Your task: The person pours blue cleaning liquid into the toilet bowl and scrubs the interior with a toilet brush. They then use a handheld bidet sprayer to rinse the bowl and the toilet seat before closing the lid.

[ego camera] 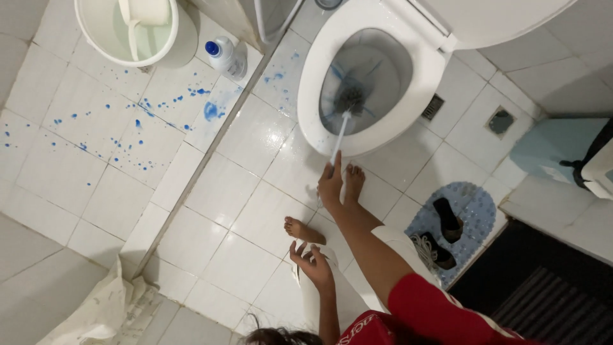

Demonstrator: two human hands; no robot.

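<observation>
My right hand point(331, 183) is shut on the thin pale handle of a toilet brush point(348, 102). Its dark bristle head is down inside the white toilet bowl point(306, 83), where blue cleaner streaks the inner wall. My left hand point(313, 262) hangs lower, near my white trouser leg, with its fingers apart and nothing in it. My bare feet point(353, 182) stand on the wet white tiles just in front of the bowl. My right arm has a red sleeve.
A white bottle with a blue cap point(223, 56) stands left of the toilet, beside a white bucket point(89, 32) with a scoop in it. Blue drops spatter the tiles point(140, 121). A blue mat point(476, 214) carries dark scrubbers. A crumpled cloth point(102, 310) lies bottom left.
</observation>
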